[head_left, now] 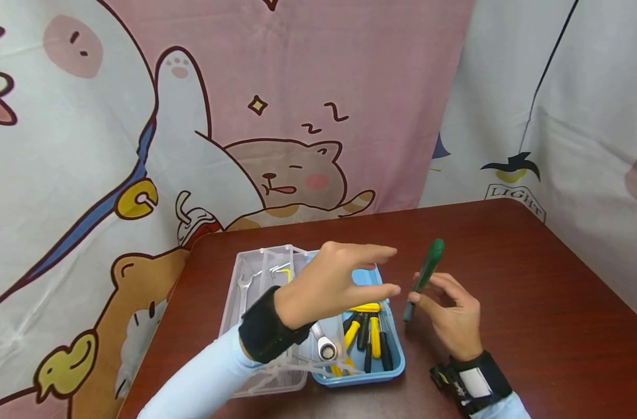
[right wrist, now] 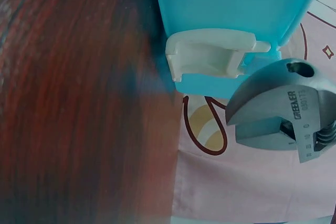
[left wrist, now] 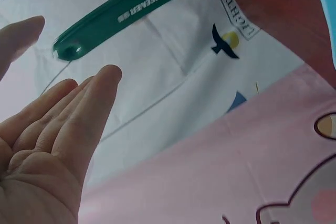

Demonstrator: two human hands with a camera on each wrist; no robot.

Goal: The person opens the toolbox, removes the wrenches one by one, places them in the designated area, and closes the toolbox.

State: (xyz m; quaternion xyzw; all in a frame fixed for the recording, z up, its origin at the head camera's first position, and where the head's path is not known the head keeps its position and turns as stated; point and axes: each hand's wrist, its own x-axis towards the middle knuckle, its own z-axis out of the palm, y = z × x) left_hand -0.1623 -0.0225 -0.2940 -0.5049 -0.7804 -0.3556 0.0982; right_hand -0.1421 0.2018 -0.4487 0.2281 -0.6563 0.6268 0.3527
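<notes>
An adjustable wrench point(head_left: 427, 269) with a green handle stands tilted above the table, pinched between the thumb and fingers of my right hand point(head_left: 456, 323). Its grey metal head point(right wrist: 273, 98), marked GREENER, fills the right side of the right wrist view. In the left wrist view the smooth green handle point(left wrist: 126, 17) passes close over my left fingertips, with a gap between them. My left hand point(head_left: 336, 285) is held over the toolbox, fingers straight and thumb apart, gripping nothing. Below it lies the blue toolbox point(head_left: 397, 349), partly hidden by that arm.
Several yellow and black screwdrivers point(head_left: 374, 337) lie in the toolbox beside a ratchet wrench point(head_left: 326, 348). The clear lid point(head_left: 229, 308) lies folded open to the left, with a combination wrench point(head_left: 243, 294) behind it. A white latch point(right wrist: 210, 51) sits on the box's side. Printed cloth point(head_left: 391, 87) hangs behind the brown table point(head_left: 533, 291).
</notes>
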